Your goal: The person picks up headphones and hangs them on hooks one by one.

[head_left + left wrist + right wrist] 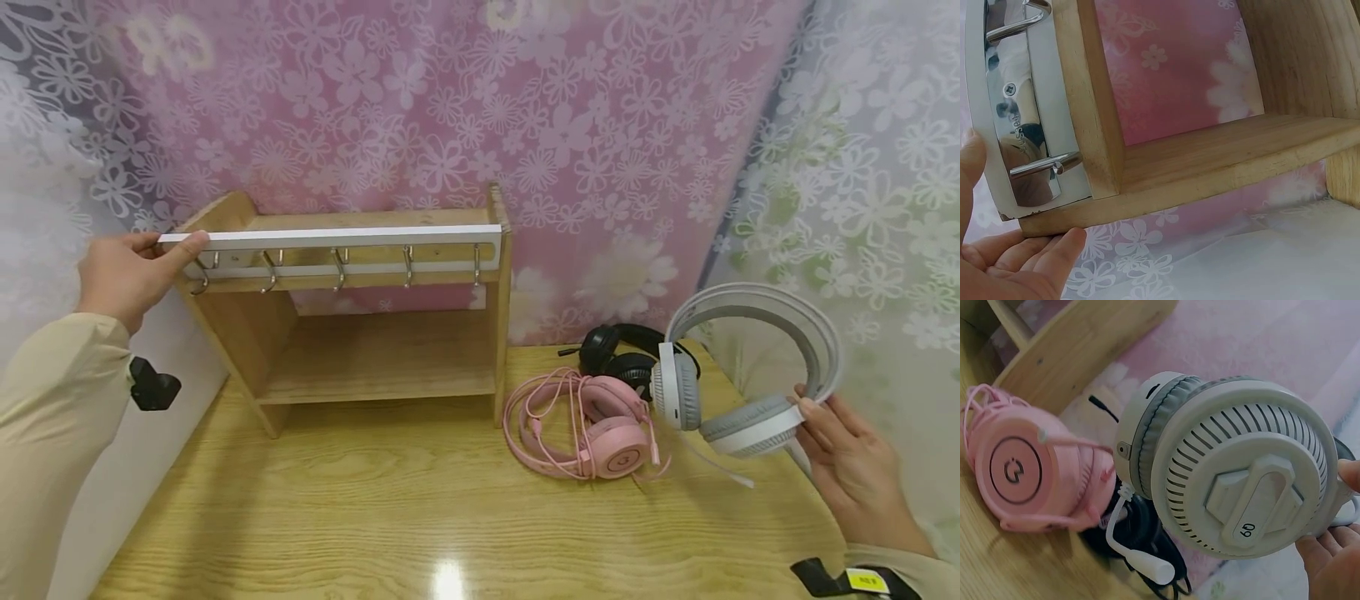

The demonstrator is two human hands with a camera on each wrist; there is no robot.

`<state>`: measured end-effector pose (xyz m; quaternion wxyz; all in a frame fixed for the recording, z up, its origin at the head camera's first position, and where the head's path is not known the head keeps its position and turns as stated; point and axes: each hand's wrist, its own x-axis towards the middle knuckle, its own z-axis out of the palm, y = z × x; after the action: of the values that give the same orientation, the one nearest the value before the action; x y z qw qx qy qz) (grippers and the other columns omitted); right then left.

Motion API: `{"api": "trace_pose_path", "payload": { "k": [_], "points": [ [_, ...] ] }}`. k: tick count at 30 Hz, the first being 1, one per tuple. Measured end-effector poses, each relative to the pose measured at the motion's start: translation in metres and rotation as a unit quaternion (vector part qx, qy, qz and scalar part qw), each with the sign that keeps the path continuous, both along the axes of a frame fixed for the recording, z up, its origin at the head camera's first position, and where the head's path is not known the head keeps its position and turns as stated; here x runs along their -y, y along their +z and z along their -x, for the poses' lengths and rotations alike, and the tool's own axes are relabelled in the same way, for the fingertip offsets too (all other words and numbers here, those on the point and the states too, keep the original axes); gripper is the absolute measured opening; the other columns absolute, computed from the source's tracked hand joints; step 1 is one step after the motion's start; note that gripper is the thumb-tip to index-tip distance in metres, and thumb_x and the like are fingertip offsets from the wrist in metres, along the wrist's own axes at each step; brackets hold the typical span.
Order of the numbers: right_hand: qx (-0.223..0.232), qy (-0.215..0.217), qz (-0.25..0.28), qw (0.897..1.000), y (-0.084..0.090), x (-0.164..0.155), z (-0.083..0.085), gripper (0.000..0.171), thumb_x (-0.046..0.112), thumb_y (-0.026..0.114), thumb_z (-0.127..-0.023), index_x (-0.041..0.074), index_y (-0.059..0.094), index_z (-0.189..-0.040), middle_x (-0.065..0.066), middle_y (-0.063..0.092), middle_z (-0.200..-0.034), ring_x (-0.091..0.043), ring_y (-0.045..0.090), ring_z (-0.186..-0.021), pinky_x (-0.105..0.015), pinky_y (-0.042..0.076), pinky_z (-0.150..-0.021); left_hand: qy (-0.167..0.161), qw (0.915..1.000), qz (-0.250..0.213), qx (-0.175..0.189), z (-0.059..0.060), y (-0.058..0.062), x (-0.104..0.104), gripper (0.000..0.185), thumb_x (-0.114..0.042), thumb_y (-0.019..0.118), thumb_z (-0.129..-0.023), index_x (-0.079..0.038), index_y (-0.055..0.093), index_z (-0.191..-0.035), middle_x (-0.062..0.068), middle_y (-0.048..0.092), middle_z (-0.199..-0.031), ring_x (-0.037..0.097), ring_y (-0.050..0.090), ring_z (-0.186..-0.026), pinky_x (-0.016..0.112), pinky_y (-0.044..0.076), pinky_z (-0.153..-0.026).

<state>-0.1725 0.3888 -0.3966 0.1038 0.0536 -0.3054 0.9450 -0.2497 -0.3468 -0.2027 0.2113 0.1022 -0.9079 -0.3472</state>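
Observation:
My right hand pinches white headphones between thumb and fingers, where the headband meets one ear cup. They are held up at the right with the headband on top, grey pads showing. The outer side of the cup fills the right wrist view, with a short microphone beside it. At the left, my left hand grips the upper corner of a wooden shelf. Its thumb lies over the end of the white hook rail; fingertips rest against the shelf's side panel.
Pink headphones with a wrapped cable lie on the wooden table, right of the shelf. Black headphones lie behind them. Several metal hooks line the rail. A pink floral curtain hangs behind.

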Motion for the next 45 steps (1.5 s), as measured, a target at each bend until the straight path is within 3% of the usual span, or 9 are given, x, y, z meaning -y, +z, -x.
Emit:
{"api": "trace_pose_path", "payload": {
  "k": [7,12,15,19,25,30,34,39,45],
  "points": [
    [-0.039,0.038,-0.013,0.998,0.012,0.028,0.003,0.043,-0.019,0.034,-0.094,-0.001,0.065,-0.119,-0.016,0.066,-0.117,-0.027,0.065,-0.105,-0.031,0.054,-0.085,0.003,0.9999,-0.002,0.009,0.001,-0.001,-0.002,0.085,-0.065,0.058,-0.082,0.008,0.057,-0.124,-0.005,0.051,-0.087,0.009,0.043,-0.069,0.024,0.039,-0.049],
    [-0.059,0.049,-0.019,0.997,0.02,0.048,0.005,0.043,-0.019,0.034,-0.094,-0.003,0.062,-0.122,-0.015,0.064,-0.121,-0.027,0.064,-0.108,-0.032,0.053,-0.087,0.006,0.9999,-0.003,0.008,0.001,-0.001,-0.001,0.085,-0.065,0.059,-0.082,0.008,0.057,-0.125,-0.008,0.051,-0.085,0.008,0.043,-0.069,0.023,0.04,-0.05],
    [-0.068,0.053,-0.019,0.996,0.025,0.059,0.005,0.043,-0.02,0.033,-0.094,-0.005,0.061,-0.123,-0.015,0.063,-0.122,-0.026,0.063,-0.11,-0.032,0.052,-0.088,0.006,0.9999,-0.005,0.012,0.001,-0.001,-0.001,0.088,-0.066,0.057,-0.082,0.008,0.054,-0.13,0.003,0.056,-0.096,0.009,0.043,-0.072,0.022,0.04,-0.05],
    [-0.081,0.064,-0.029,0.994,0.032,0.074,0.004,0.044,-0.021,0.032,-0.094,-0.005,0.059,-0.125,-0.014,0.061,-0.125,-0.027,0.063,-0.111,-0.031,0.052,-0.088,0.004,0.9998,-0.006,0.02,0.001,-0.001,-0.001,0.092,-0.068,0.054,-0.083,0.007,0.047,-0.137,0.022,0.052,-0.121,0.013,0.044,-0.079,0.018,0.039,-0.052],
    [-0.093,0.082,-0.058,0.991,0.038,0.098,0.004,0.045,-0.018,0.032,-0.095,-0.003,0.059,-0.127,-0.016,0.064,-0.123,-0.027,0.066,-0.104,-0.029,0.053,-0.086,0.004,0.9998,-0.008,0.019,0.0,-0.001,-0.001,0.093,-0.067,0.054,-0.083,0.006,0.044,-0.139,0.026,0.051,-0.126,0.014,0.044,-0.082,0.016,0.038,-0.053],
    [-0.112,0.105,-0.077,0.985,0.039,0.118,0.0,0.047,-0.016,0.03,-0.096,-0.001,0.055,-0.133,-0.014,0.061,-0.128,-0.027,0.064,-0.109,-0.028,0.051,-0.09,0.002,0.9994,-0.01,0.033,0.0,0.001,0.0,0.096,-0.069,0.053,-0.083,0.002,0.036,-0.145,0.03,0.049,-0.135,0.016,0.047,-0.093,0.013,0.036,-0.059],
    [-0.121,0.112,-0.117,0.979,0.041,0.134,-0.004,0.049,-0.014,0.03,-0.097,0.004,0.05,-0.139,-0.009,0.056,-0.135,-0.024,0.061,-0.114,-0.025,0.049,-0.092,0.003,0.9994,-0.01,0.033,0.0,0.002,-0.002,0.096,-0.069,0.053,-0.083,0.002,0.036,-0.145,0.03,0.05,-0.134,0.018,0.048,-0.096,0.012,0.035,-0.06],
    [-0.117,0.111,-0.14,0.977,0.044,0.155,-0.008,0.048,-0.012,0.033,-0.097,0.006,0.051,-0.138,-0.01,0.057,-0.134,-0.022,0.061,-0.114,-0.024,0.049,-0.093,0.005,0.9996,-0.008,0.028,-0.002,0.002,-0.003,0.095,-0.069,0.053,-0.082,0.003,0.04,-0.143,0.028,0.052,-0.129,0.015,0.046,-0.086,0.015,0.037,-0.054],
    [-0.112,0.117,-0.153,0.975,0.048,0.18,-0.01,0.047,-0.012,0.036,-0.097,0.008,0.053,-0.137,-0.008,0.059,-0.131,-0.018,0.061,-0.113,-0.023,0.049,-0.092,0.01,0.9998,-0.001,0.014,-0.001,0.001,-0.003,0.091,-0.069,0.055,-0.081,0.006,0.054,-0.132,0.014,0.056,-0.105,0.012,0.043,-0.07,0.027,0.038,-0.049]
  ]
}}
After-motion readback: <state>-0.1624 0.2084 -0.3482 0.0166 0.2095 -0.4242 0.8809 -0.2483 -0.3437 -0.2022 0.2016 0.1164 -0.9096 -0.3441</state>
